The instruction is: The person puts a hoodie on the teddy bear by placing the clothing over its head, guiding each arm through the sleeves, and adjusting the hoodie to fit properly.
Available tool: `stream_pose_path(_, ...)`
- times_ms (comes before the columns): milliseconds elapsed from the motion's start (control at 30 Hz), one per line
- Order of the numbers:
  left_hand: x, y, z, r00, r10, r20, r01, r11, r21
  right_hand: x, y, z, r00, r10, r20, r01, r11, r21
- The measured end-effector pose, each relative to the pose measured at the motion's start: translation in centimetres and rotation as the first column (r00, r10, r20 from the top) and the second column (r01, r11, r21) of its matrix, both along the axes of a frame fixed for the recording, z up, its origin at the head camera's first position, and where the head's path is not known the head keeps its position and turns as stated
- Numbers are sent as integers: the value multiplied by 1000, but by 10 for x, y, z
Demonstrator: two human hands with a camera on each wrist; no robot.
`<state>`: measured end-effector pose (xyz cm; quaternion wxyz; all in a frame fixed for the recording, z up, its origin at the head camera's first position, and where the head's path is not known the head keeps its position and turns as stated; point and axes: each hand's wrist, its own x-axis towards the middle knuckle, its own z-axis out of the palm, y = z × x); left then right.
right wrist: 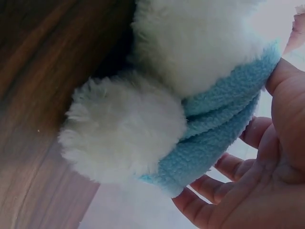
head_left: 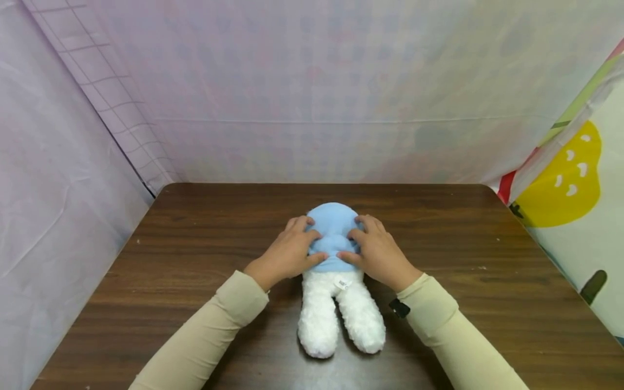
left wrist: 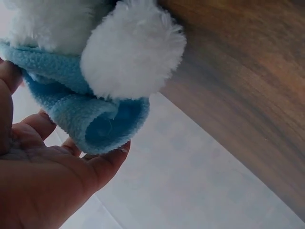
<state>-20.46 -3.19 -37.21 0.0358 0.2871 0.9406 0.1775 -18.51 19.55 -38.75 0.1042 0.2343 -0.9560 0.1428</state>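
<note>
1. The toy (head_left: 333,264) is placed mid-desk (head_left: 205,244), between the hands, its legs (head_left: 319,319) pointed at the wearer; its upper part is covered in smooth pale-blue cloth (head_left: 333,218); its legs are white, plump and curly-piled.
2. In the left wrist view, a fluffy white ball (left wrist: 136,52) is seen beside fleecy blue folds.
3. A white tag (head_left: 343,283) is attached between the legs' tops; its dark print cannot be read.
4. The toy's blue sides are gripped by the left hand (head_left: 286,249) and right hand (head_left: 382,255), fingers bent around them.

Head view — from above, forward-down over table (head_left: 195,244). Both wrist views — close, tilted, sharing blue-white plush (head_left: 333,265).
</note>
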Motion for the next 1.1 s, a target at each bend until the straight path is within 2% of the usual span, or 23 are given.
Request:
stream_pose_path(200,-7,-2,2,999,-37,18,37,999,12,-5,1,4,998,4,59,-4,1000,-2)
stream_pose_path(433,-21,-3,3,991,-67,112,61,997,54,-15,2,15,981,12,192,-7,1000,-26)
stream_pose_path(633,-30,-3,10,988,-77,137,68,995,67,-25,4,22,954,72,292,-31,989,-142)
stream_pose_path(700,-33,-4,14,984,-95,152,87,994,58,-30,7,23,935,105,340,-35,978,-206)
stream_pose_path(767,-37,-5,17,979,-116,165,108,993,56,-34,10,23,924,129,359,-31,963,-267)
stream_pose_path(833,-42,-4,18,978,-128,165,120,991,60,-39,12,23,930,129,344,-15,949,-315)
stream_pose_path(900,-48,-2,18,984,-123,130,116,991,59,-42,10,21,945,106,309,1,945,-326)
stream_pose_path(1000,-53,3,15,995,-87,53,85,996,36,-46,5,20,967,42,250,26,964,-263)
stream_pose_path(1100,-54,9,14,999,-35,19,35,999,26,-48,1,21,972,-36,233,77,982,-173)
